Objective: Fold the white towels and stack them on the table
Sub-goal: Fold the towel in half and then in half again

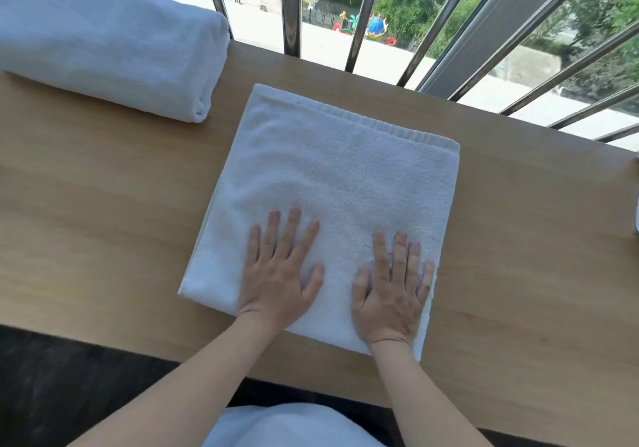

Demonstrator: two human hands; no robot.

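Note:
A white towel [332, 177], folded into a thick rectangle, lies flat in the middle of the wooden table [103, 221]. My left hand [280, 270] rests palm down on its near left part, fingers spread. My right hand [392, 291] lies flat on its near right part, fingers apart too. Neither hand grips the cloth. A second white towel [103, 38], a large folded bundle, sits at the table's far left.
Metal window bars [359, 17] run along the table's far edge, with a street outside. A small pale object [636, 197] peeks in at the right edge. White cloth [294, 426] shows at the bottom, below the near table edge.

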